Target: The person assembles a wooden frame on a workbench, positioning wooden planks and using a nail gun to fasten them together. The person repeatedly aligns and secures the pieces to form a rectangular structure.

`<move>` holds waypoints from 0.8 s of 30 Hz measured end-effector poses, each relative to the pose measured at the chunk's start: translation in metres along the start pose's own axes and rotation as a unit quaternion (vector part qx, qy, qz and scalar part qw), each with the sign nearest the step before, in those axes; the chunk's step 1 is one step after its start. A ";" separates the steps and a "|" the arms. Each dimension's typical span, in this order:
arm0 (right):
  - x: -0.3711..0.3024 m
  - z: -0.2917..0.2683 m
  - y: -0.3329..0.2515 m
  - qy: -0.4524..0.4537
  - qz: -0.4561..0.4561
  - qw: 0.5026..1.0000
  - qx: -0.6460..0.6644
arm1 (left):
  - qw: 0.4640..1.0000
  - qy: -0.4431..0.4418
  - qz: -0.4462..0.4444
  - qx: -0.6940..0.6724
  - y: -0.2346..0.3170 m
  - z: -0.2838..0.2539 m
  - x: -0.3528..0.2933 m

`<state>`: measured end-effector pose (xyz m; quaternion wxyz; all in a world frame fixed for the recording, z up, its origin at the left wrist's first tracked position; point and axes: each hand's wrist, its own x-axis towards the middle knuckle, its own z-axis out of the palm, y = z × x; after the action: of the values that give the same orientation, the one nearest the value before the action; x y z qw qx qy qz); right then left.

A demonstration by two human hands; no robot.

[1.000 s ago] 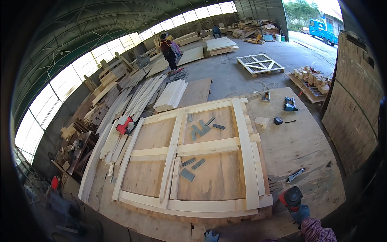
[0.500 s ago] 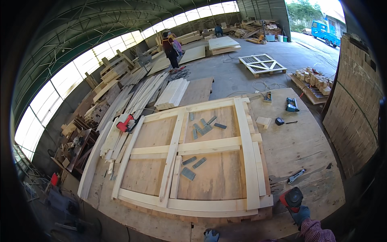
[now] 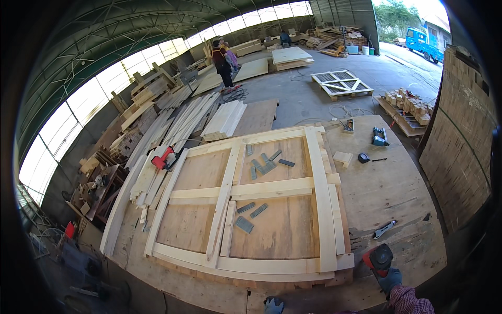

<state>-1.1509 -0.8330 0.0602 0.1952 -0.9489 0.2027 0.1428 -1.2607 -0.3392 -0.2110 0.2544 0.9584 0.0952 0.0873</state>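
At the lower right, my right hand [image 3: 389, 281], in a blue-grey glove, is closed around a red and black nail gun [image 3: 378, 258]. The tool is over the plywood table beside the near right corner of a pale wooden frame [image 3: 327, 230]. My left hand [image 3: 273, 305], gloved too, shows only in part at the table's near edge; its grip cannot be made out. Grey strips of collated fasteners [image 3: 244, 225] lie within the frame, in two groups. A utility knife [image 3: 385, 229] rests beyond the nail gun.
A second red nail gun [image 3: 165, 159] lies at the frame's left. A tape measure [image 3: 363, 157], a wood block [image 3: 343, 158] and a blue-black tool [image 3: 379, 136] are on the plywood table [image 3: 402, 193]. Planks [image 3: 225, 120] are stacked beyond; two people [image 3: 222, 65] stand farther back.
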 end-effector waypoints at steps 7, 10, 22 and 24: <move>0.006 0.011 0.014 0.002 -0.004 1.000 0.000 | 1.000 -0.002 -0.026 -0.018 0.003 0.001 0.002; 0.002 0.004 0.003 0.007 -0.009 1.000 0.003 | 1.000 0.013 0.003 0.009 0.000 0.000 0.002; -0.003 0.000 -0.001 0.019 -0.005 1.000 0.004 | 1.000 0.009 -0.004 -0.010 0.014 -0.009 0.006; -0.003 -0.001 -0.004 0.017 -0.007 1.000 0.015 | 1.000 0.014 0.003 0.007 0.003 -0.001 0.003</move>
<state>-1.1512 -0.8295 0.0634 0.2071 -0.9496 0.2015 0.1218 -1.2576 -0.3401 -0.2082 0.2459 0.9592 0.0966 0.1009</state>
